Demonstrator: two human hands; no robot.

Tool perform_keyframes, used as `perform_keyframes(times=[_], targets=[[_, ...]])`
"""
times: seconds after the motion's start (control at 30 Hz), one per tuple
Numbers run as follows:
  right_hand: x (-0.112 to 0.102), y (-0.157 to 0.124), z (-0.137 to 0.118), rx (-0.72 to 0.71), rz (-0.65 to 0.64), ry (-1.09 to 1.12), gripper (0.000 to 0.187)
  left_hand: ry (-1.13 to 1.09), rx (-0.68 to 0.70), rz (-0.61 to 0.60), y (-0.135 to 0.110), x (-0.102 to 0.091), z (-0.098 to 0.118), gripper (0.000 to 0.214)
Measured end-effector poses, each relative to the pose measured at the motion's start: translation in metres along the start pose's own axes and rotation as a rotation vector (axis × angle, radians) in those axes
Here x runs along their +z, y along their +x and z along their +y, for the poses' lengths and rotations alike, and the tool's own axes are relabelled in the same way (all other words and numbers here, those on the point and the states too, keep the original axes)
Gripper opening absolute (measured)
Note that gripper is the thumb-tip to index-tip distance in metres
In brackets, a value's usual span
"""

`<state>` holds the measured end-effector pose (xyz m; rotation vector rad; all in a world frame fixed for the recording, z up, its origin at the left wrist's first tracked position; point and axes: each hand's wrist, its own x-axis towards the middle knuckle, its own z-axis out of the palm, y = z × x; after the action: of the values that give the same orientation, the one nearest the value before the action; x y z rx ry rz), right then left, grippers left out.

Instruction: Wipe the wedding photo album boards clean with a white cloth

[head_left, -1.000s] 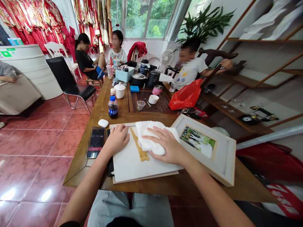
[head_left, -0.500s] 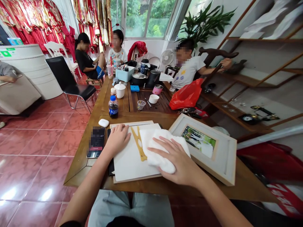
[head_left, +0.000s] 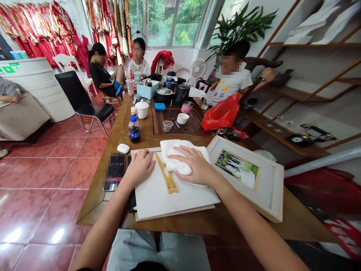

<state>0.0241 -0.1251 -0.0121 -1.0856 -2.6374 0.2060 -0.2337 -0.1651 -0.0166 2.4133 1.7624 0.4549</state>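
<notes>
- Leftmost, a phone (head_left: 115,173) is laid on the wooden worktop (head_left: 93,199), its screen blurred.
- Next, the left hand (head_left: 140,167) is rested flat on a white board (head_left: 169,205), its grip open, with nothing held.
- Centrally, a yellow ruler (head_left: 166,178) is laid on the board, its upper end reaching a folded white cloth (head_left: 172,154) near the board's far edge.
- Over the cloth, the right hand (head_left: 194,165) is pressed palm-down, its grip open.
- The cloth is judged soft and light, easily lifted from above; the board looks stiff, best held by its edges.
- Rightmost, a framed photograph (head_left: 267,195) is placed just beside the board.
</notes>
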Motion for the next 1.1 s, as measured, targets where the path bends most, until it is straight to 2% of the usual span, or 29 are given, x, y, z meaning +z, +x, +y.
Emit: perform_keyframes(times=[0.13, 0.4, 0.5, 0.6, 0.8, 0.9, 1.0, 1.1], targets=[[0.002, -0.008, -0.003, 0.011, 0.022, 0.003, 0.056, 0.003, -0.032, 0.017, -0.001, 0.004, 0.0, 0.038], [0.0, -0.082, -0.031, -0.031, 0.0, -0.009, 0.068, -0.008, -0.043, 0.024, 0.0, 0.006, 0.0, 0.04], [0.0, -0.094, -0.034, -0.035, 0.001, -0.022, 0.069, -0.017, -0.019, 0.02, 0.0, 0.004, 0.0, 0.04], [0.001, -0.083, -0.025, -0.026, 0.005, -0.014, 0.064, -0.025, -0.002, 0.012, 0.0, 0.004, -0.002, 0.04], [0.004, -0.026, 0.0, 0.0, 0.023, 0.0, 0.055, -0.027, 0.012, 0.01, 0.0, 0.004, -0.003, 0.04], [0.005, -0.009, 0.006, 0.018, 0.025, -0.004, 0.053, -0.02, 0.005, 0.019, -0.001, 0.005, -0.003, 0.039], [0.005, -0.011, 0.004, 0.025, 0.035, -0.004, 0.054, -0.017, -0.015, 0.03, -0.001, 0.005, -0.001, 0.038], [0.004, -0.031, -0.004, 0.013, 0.045, -0.004, 0.055, -0.023, -0.032, 0.023, 0.0, 0.004, 0.0, 0.038]])
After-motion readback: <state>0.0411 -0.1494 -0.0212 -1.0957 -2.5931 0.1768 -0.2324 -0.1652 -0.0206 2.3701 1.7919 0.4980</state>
